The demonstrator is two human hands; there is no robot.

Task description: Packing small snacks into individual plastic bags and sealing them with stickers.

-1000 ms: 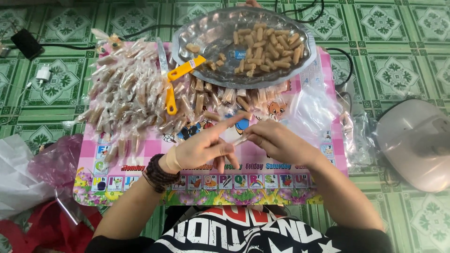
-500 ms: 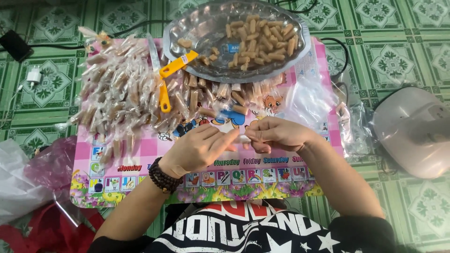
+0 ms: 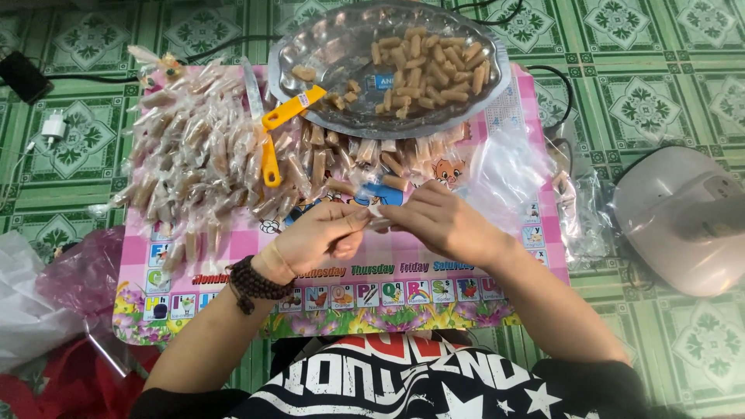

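Dozens of wrapped sweets (image 3: pixel 206 167), each a brown stick in a clear twist of film, lie heaped on the mat (image 3: pixel 434 291) to the left of the tray (image 3: pixel 318 54); more lie in a row just under its near rim; the tray itself, oval and silvery, holds a pile of bare brown sticks (image 3: pixel 423 66) toward its right side and a small blue-and-white label in the middle; a loose clear bag (image 3: pixel 504 174) lies on the mat below the tray's right end; a yellow-handled tool (image 3: pixel 272 140) rests on the heap, touching the tray's left rim. The mat is pink check with cartoon pictures and a strip of coloured day names and small picture squares along its near edge; it sits on a green patterned tile floor (image 3: pixel 660 70); a pale rounded device (image 3: pixel 683 217) stands well right of the tray; a white charger (image 3: pixel 53 124) and black cable lie far left of it. Left hand (image 3: pixel 318 240) and right hand (image 3: pixel 442 221) meet below the tray, fingertips pinched together on one wrapper (image 3: pixel 374 208). Since a moment ago the hands have stayed together at the same spot, and the whole view has slid a little to the right.
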